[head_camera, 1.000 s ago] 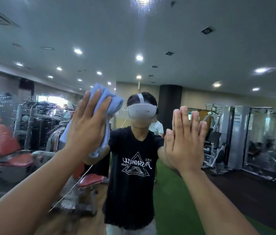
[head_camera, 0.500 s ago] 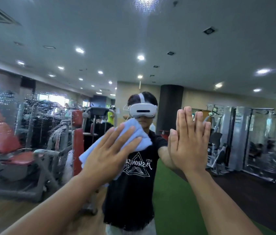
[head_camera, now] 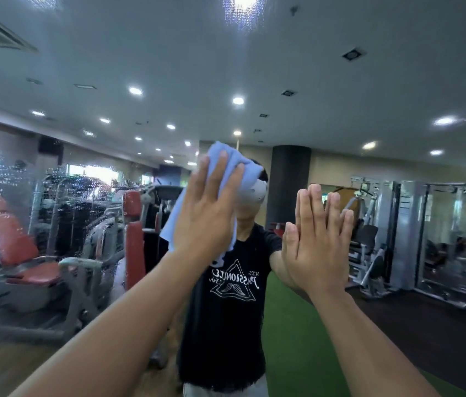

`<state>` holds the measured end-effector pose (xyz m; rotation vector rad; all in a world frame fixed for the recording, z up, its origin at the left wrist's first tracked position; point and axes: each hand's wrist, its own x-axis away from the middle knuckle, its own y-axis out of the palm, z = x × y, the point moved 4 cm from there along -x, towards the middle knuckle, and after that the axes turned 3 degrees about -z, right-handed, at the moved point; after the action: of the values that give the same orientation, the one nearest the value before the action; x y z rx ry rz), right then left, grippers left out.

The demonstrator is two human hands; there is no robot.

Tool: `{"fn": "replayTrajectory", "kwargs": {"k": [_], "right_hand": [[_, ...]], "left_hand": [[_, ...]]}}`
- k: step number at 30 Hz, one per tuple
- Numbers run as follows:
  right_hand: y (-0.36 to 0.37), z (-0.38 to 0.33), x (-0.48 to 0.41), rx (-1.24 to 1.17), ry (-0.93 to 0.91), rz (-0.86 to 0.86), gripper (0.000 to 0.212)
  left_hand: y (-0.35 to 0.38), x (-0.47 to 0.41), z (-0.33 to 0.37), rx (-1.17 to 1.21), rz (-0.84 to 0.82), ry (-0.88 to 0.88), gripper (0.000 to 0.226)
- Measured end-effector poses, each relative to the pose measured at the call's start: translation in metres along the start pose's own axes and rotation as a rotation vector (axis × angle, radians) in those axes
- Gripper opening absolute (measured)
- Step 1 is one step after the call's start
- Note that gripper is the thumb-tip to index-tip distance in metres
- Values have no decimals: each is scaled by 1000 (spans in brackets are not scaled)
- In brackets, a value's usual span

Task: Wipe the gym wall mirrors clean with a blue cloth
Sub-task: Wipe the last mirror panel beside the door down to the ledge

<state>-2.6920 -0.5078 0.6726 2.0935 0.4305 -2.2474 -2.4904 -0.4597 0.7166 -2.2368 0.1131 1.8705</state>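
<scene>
The wall mirror (head_camera: 397, 67) fills the whole view and reflects the gym and a person in a black T-shirt. My left hand (head_camera: 207, 207) presses the light blue cloth (head_camera: 221, 164) flat against the glass at head height, fingers straight and spread. The cloth bunches above and to the left of that hand. My right hand (head_camera: 317, 242) lies flat on the mirror to the right, fingers straight and together, holding nothing. Water droplets (head_camera: 5, 196) cover the left part of the glass.
Only reflections show beyond the glass: red-padded gym machines (head_camera: 17, 239) at the left, a black pillar (head_camera: 287, 184) in the middle, grey weight machines (head_camera: 409, 233) at the right, green turf floor (head_camera: 291, 325) below.
My left hand has swept the cloth from the upper left down to the middle, then up and right to head height. My right hand has stayed flat on the glass.
</scene>
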Motion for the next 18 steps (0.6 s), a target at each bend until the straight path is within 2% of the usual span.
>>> {"fn": "replayTrajectory", "kwargs": {"k": [3, 5, 7, 12, 15, 18], "right_hand": [[-1, 1, 0, -18, -4, -4, 65], [-1, 1, 0, -29, -3, 2, 65], [-1, 1, 1, -37, -4, 1, 65], [-1, 0, 1, -45, -1, 14, 64], [0, 0, 1, -52, -1, 20, 64], [1, 0, 2, -46, -2, 33, 63]], "left_hand": [[12, 37, 21, 19, -58, 175, 56], [14, 64, 15, 2, -93, 271, 65], [10, 80, -4, -39, -114, 292, 70], [-7, 56, -52, -69, -217, 107, 73], [-8, 11, -42, -25, -91, -106, 69], [0, -17, -9, -24, 24, -167, 73]]}}
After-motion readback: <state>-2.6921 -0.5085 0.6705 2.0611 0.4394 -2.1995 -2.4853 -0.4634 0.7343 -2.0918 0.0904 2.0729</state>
